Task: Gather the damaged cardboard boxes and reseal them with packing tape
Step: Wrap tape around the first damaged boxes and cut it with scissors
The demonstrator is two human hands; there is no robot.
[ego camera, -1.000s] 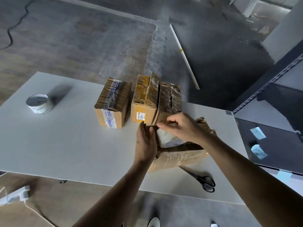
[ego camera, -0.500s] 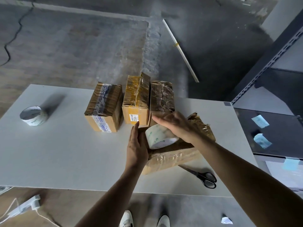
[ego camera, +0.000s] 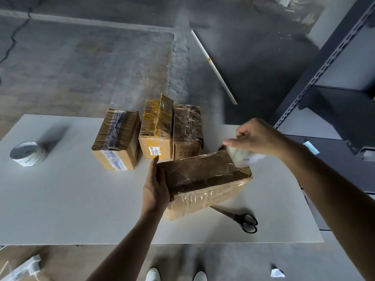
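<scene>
- Fingers of the right hand (ego camera: 257, 138) curl round a tape roll (ego camera: 244, 158), holding it at the far right corner of the crumpled box (ego camera: 205, 179).
- Left hand (ego camera: 155, 191) lies flat with straight fingers against that box's left end, gripping nothing.
- Just beyond the left hand's fingertips stand three taped boxes (ego camera: 157, 128) side by side.
- Scissors (ego camera: 243, 220) lie on the white table (ego camera: 71, 199) below the right hand, near the box; a second tape roll (ego camera: 27, 154) sits well left of the left hand.

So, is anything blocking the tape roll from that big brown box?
Nothing visible does. The right hand holds the clear packing-tape roll at the right end of the crumpled brown cardboard box; the left hand presses its left end.
</scene>
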